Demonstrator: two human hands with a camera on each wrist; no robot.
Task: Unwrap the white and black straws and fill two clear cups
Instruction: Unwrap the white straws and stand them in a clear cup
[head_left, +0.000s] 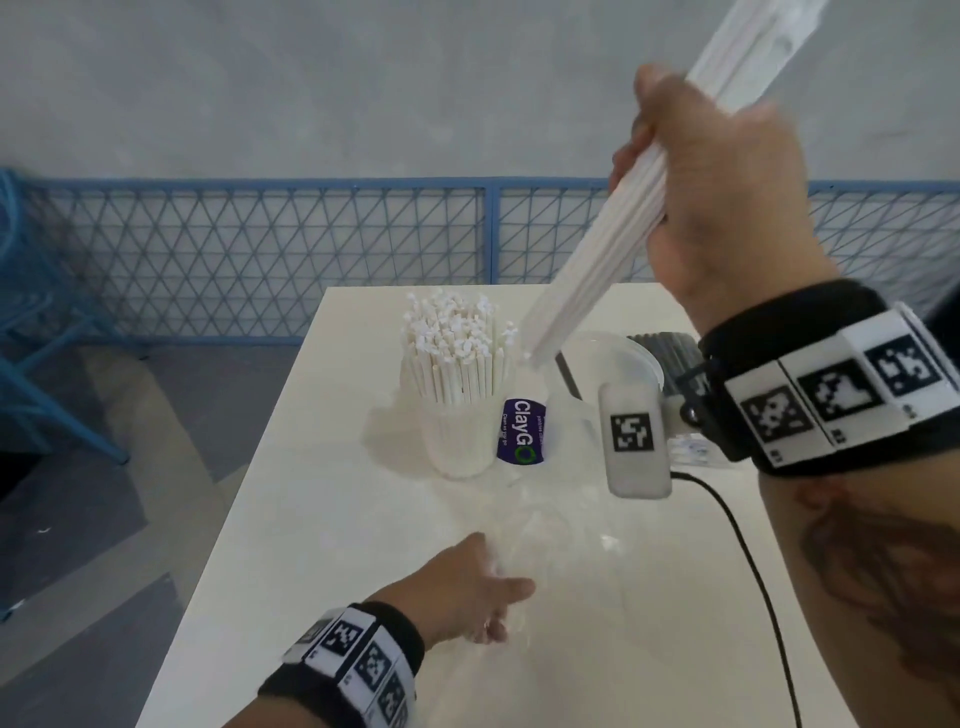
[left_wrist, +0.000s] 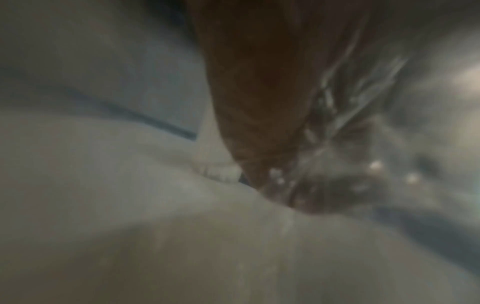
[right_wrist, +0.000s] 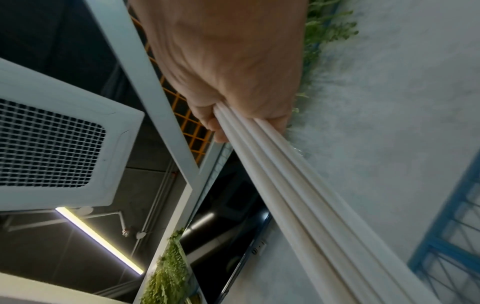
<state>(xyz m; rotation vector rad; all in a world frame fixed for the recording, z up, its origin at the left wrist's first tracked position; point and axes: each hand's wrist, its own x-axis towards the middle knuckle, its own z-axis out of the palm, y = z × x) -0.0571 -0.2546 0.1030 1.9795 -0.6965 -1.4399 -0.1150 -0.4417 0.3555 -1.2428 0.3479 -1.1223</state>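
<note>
My right hand (head_left: 644, 171) is raised over the table and grips a bundle of white straws (head_left: 587, 265), tilted with its lower end just above the rim of a clear cup (head_left: 631, 358). From the right wrist view the same white straws (right_wrist: 285, 185) run out of my closed right hand (right_wrist: 221, 82). To the left stands another clear cup (head_left: 460, 441) packed with white straws (head_left: 454, 358). Black straws (head_left: 667, 348) lie behind the right wrist, partly hidden. My left hand (head_left: 501, 597) rests low on the table and holds crumpled clear wrapper (head_left: 566, 540); the blurred left wrist view shows a finger (left_wrist: 254, 102) against that wrapper (left_wrist: 350, 102).
A purple ClayGo card (head_left: 522, 431) stands between the two cups. A black cable (head_left: 753, 571) runs across the right side of the white table (head_left: 311, 519). A blue mesh fence (head_left: 260, 249) stands behind the table, and the table's left edge drops to the floor.
</note>
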